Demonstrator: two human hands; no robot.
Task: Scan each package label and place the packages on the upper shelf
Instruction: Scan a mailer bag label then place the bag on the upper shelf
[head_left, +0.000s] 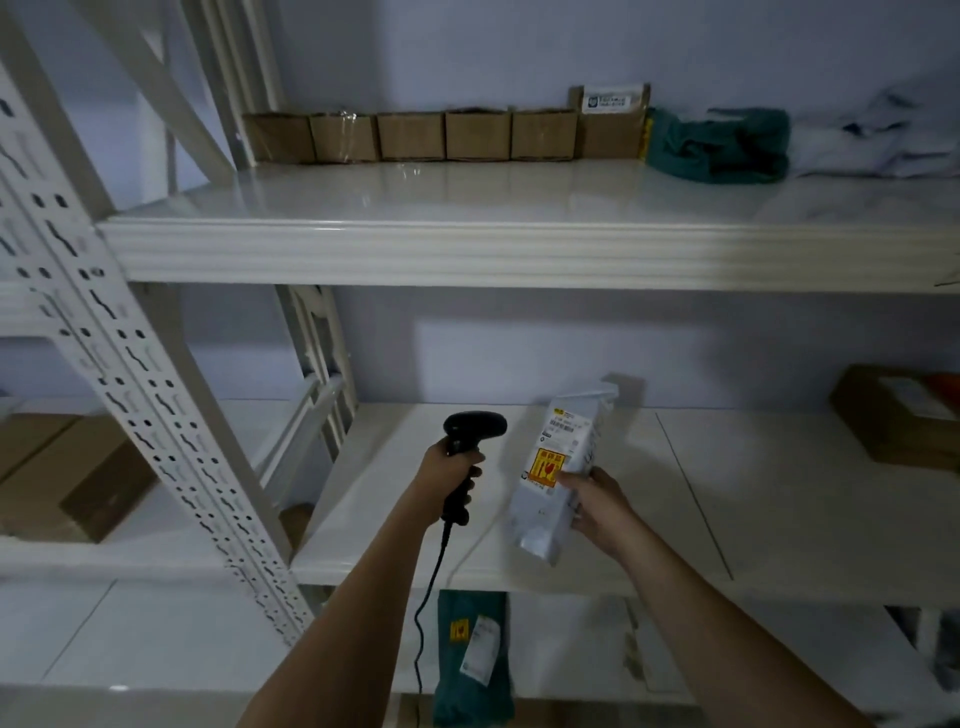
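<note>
My left hand (451, 473) grips a black corded barcode scanner (470, 436) by its handle, head pointing right. My right hand (597, 506) holds a white plastic mailer package (558, 467) by its lower right edge, tilted above the middle shelf (727, 493). The package's face shows a barcode label and a yellow-and-red sticker, turned toward the scanner. The upper shelf (467, 208) carries a row of several brown cardboard boxes (410, 136) along the back wall, then a teal bag (719, 145) and white bags (872, 140) to the right.
A brown box (904, 415) sits at the right end of the middle shelf. Cardboard boxes (57, 478) lie on the neighbouring rack at left, behind a perforated white upright (140, 364). A teal package (470, 654) with a label lies on the lower shelf.
</note>
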